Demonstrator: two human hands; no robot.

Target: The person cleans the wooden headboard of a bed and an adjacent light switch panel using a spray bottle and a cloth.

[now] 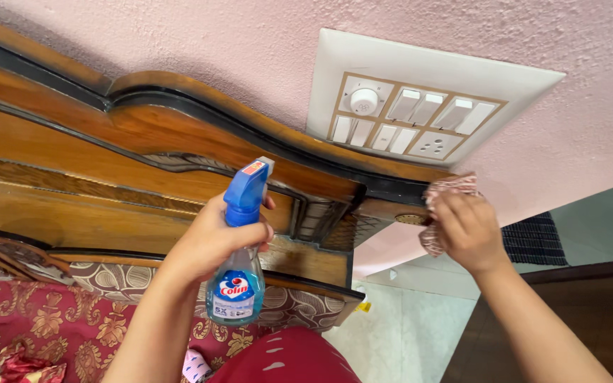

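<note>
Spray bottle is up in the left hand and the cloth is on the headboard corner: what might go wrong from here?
1. The spray bottle nozzle in the left hand points up toward the wall; mist might drift onto the switch panel just above the wooden headboard.
2. The right hand presses the patterned cloth at the headboard's end corner, where it may slip off the edge.
3. Drips could land on the red bedding below.

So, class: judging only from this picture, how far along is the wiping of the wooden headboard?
Done: nothing can be judged finished. In hand: the right hand presses a patterned cloth on the headboard end; the left hand holds a blue spray bottle. Left: the long carved stretch, probably.
</note>
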